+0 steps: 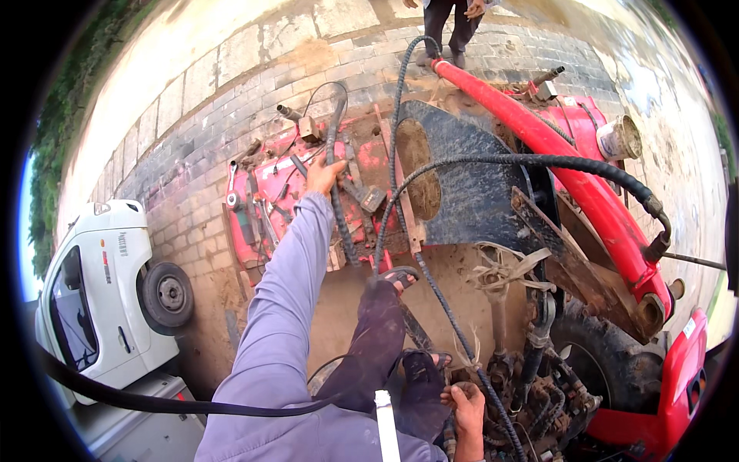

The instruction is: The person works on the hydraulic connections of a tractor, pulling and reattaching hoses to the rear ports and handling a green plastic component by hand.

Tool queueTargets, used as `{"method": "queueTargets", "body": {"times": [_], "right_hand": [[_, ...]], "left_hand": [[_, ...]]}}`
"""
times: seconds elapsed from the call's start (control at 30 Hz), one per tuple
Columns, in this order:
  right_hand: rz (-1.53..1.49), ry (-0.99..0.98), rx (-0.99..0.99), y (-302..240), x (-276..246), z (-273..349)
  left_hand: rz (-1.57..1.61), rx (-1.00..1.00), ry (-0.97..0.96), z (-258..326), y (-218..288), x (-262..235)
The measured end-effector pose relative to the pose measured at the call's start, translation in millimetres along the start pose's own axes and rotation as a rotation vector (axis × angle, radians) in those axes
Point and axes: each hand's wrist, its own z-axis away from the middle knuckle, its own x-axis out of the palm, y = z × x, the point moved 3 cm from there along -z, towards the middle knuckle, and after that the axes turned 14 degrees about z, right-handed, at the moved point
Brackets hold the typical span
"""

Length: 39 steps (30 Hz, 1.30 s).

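Note:
My left hand (pixel 323 175) reaches out over a dusty red machine housing (pixel 269 179). Its fingers curl around a ribbed black hose (pixel 332 142), which shows above and below them. Right beside that hand lies a cordless power tool, its battery (pixel 372 199) toward me and its other end partly hidden by the hand. A ratchet wrench (pixel 232 181) and other hand tools lie on the housing to the left. Low in front of me, my right hand (pixel 466 404) is closed, thumb against fingers, near another black hose (pixel 486 383). Whatever it pinches, if anything, is too small to make out.
A long red arm (pixel 554 154) slants across the right, with a pail (pixel 619 138) behind it. A black metal plate (pixel 462 177) adjoins the housing. At lower right are a large tire (pixel 589 350) and greasy linkages. A white vehicle (pixel 100 285) stands left; another person (pixel 450 27) stands beyond.

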Motion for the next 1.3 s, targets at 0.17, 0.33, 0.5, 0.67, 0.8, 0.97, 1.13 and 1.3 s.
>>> {"method": "queueTargets", "body": {"times": [0.17, 0.33, 0.5, 0.67, 0.8, 0.97, 1.13, 1.3], "right_hand": [[-0.009, -0.004, 0.055, 6, 6, -5], [-0.005, -0.063, 0.033, 5, 12, 1], [-0.018, -0.043, -0.04, -4, 6, 3], [-0.087, -0.018, -0.12, 2, -1, 9], [-0.135, -0.004, -0.183, 0, -10, 22], [-0.091, 0.103, -0.279, 16, -39, 38], [-0.211, 0.21, -0.219, 48, -54, 49], [-0.361, 0.35, -0.137, 98, -83, 76]], "left_hand": [[-0.244, 0.109, 0.053, -3, -40, 13], [-0.333, -0.015, -0.124, 55, -81, 19], [-0.565, -0.058, -0.231, 107, -115, 5], [-0.636, -0.165, -0.342, 149, -138, -12], [-0.674, -0.191, -0.424, 187, -130, 3], [-0.611, -0.341, -0.508, 246, -129, 39], [-0.522, -0.376, -0.667, 275, -125, 63], [-0.671, -0.359, -0.949, 332, -137, 110]]}}
